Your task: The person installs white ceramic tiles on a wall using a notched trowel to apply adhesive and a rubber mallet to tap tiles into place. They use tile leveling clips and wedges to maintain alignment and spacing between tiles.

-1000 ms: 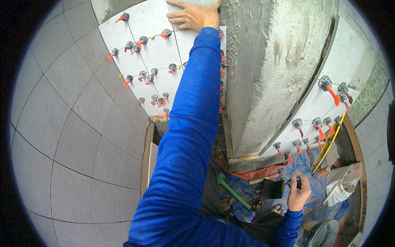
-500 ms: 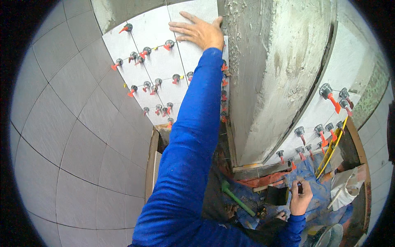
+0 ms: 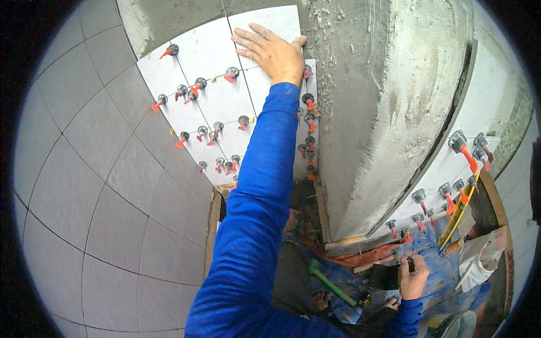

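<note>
My left hand (image 3: 276,56) lies with fingers spread against the upper right white tile (image 3: 282,18) on the wall, thumb pointing right. Rotating tile levelers (image 3: 198,85), black discs with red T-shaped handles, sit along the joints below and left of it. Low on the right, my right hand (image 3: 414,277) is closed around a tool with a dark flat plate (image 3: 385,277). Its exact kind is hard to make out, as my fingers cover the grip.
Grey tiles (image 3: 112,203) cover the left wall. A rough cement column (image 3: 389,112) juts out at centre right. More levelers (image 3: 463,149) stand on white tiles beyond it. A green hammer-like tool (image 3: 332,283), a yellow spirit level (image 3: 459,217), a whitish bag (image 3: 479,256) and a bucket (image 3: 459,325) lie low.
My view has shifted slightly, so the walls and levelers appear lower. My left hand stays flat on the upper tile; my right hand still grips the dark-plated tool.
</note>
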A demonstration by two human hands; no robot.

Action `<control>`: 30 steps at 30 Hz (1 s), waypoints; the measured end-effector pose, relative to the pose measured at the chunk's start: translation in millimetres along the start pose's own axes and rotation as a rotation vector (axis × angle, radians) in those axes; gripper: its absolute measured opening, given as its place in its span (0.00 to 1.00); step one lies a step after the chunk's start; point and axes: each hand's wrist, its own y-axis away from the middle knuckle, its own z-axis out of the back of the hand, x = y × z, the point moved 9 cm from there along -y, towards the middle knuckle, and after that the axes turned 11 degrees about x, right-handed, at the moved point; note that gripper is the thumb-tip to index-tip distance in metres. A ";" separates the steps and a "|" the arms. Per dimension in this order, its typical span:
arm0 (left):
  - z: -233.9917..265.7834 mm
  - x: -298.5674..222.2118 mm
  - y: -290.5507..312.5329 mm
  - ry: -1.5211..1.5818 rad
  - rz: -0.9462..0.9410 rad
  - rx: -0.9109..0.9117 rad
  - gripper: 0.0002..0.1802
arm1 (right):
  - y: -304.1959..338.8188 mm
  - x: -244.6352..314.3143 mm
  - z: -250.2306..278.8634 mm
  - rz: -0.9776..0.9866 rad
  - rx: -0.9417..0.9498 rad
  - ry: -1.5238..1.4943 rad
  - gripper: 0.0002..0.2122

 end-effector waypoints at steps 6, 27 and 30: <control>-3.6 2.3 -4.4 -0.015 0.015 0.004 0.71 | -6.3 -7.6 -5.1 -0.018 0.039 0.011 0.10; 34.3 -5.0 -37.7 -0.315 -0.588 0.223 0.63 | -1.8 3.6 0.2 -0.038 0.033 0.053 0.07; 38.5 -9.7 -34.9 -0.286 -0.533 0.234 0.61 | -3.8 5.9 -2.6 -0.028 0.031 0.042 0.07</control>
